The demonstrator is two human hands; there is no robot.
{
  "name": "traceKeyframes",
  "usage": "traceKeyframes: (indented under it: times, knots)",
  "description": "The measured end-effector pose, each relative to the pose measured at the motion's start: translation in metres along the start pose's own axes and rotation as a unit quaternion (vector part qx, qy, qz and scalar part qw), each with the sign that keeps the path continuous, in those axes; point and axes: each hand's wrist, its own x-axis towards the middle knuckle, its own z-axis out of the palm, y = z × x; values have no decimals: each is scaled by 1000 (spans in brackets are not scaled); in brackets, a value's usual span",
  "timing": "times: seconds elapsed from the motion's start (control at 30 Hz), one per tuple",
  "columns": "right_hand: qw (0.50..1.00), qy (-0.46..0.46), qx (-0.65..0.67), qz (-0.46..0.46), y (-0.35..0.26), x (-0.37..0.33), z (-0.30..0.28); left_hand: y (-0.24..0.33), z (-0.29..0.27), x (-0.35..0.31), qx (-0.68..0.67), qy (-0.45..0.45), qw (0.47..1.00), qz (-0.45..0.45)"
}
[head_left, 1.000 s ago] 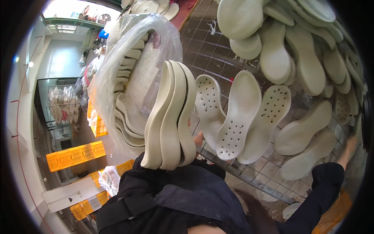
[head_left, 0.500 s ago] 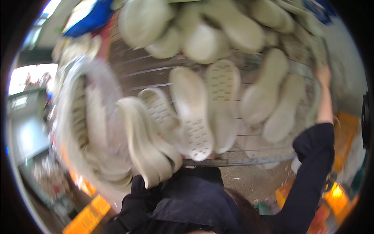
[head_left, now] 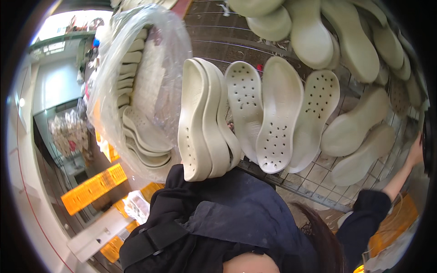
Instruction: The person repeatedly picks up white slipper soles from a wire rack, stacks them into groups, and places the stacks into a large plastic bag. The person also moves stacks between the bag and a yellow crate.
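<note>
A stack of pale grey-green shoe soles (head_left: 205,118) stands on edge against my front. My left hand (head_left: 231,125) grips it from behind; only a little of its skin shows between the soles, and the rest is hidden. Beside the stack, a holed sole (head_left: 243,98), a sole with its smooth part toward the far side (head_left: 280,109) and another holed sole (head_left: 316,107) lean in a row. My right hand (head_left: 415,151) reaches out to the far right, near the piled soles; the dark rim of the picture cuts off its fingers.
A clear plastic bag (head_left: 170,50) on the left holds more soles in a row. A heap of soles (head_left: 350,38) covers the far right of the wire-grid rack (head_left: 327,175). Two soles lie nearer on the grid. Orange crates (head_left: 93,189) stand at lower left.
The view has swung, so the rack and soles sit further right and the bag is higher. The sole stack stands more upright at my front. My right arm now reaches the picture's right edge.
</note>
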Motion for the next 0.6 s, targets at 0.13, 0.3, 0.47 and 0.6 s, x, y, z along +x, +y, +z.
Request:
traceKeyframes:
  times: [0.13,0.3,0.47,0.6]
  knots:
    - [952,90,266,-119,-181,-57,-144,30,2,-27,-90,-40,993,68]
    - [662,-139,604,-422,-467,-157,-240,63,-16,-46,135,74,957,244]
    - [534,-620,555,-151,-602,-238,-256,53,-57,-25,451,109,830,310]
    - [594,-554,578,-83,-617,-267,-247,42,-70,-9,306,-5,896,322]
